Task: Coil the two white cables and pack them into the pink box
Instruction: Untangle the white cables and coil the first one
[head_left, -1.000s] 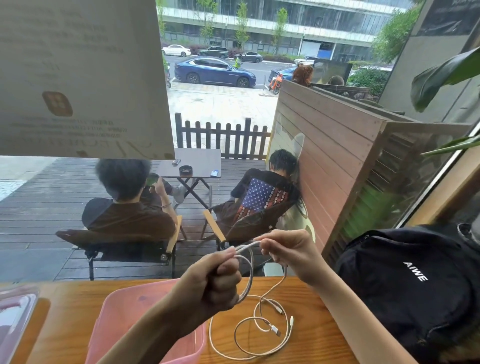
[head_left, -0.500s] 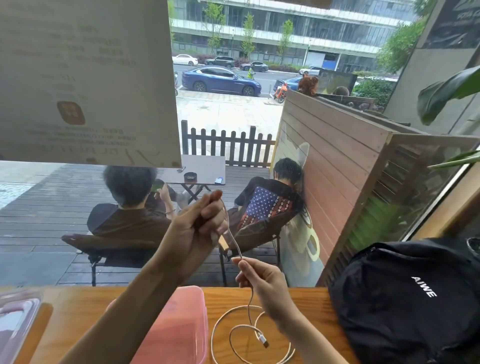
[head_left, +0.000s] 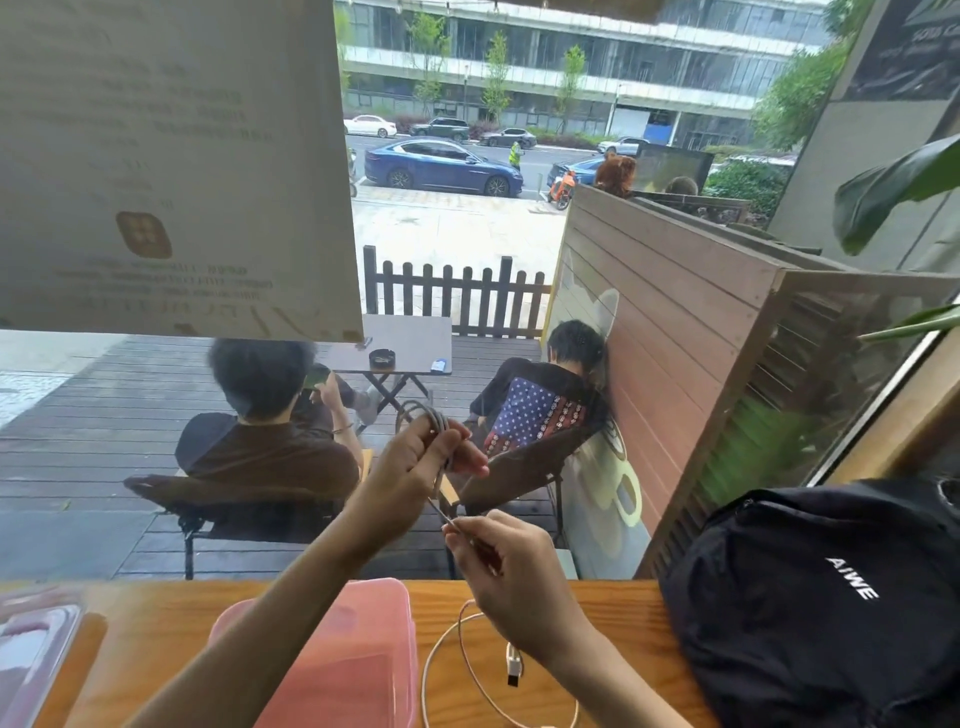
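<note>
On the wooden desk (head_left: 613, 603) sits a pink plastic box (head_left: 363, 670), beside a black fabric backpack (head_left: 810, 597) (lettered AIWE). The left hand (head_left: 415, 462) grips coiled white cable loops (head_left: 426, 415), raised above the box; the right hand (head_left: 509, 566) pinches the cable's strand below. A second white cable (head_left: 441, 660) lies loose on the desk.

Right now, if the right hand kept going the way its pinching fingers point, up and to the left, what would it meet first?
Probably the left hand, which grips the coiled white cable. The right hand pinches the strand running up to it; depth is unclear.
</note>
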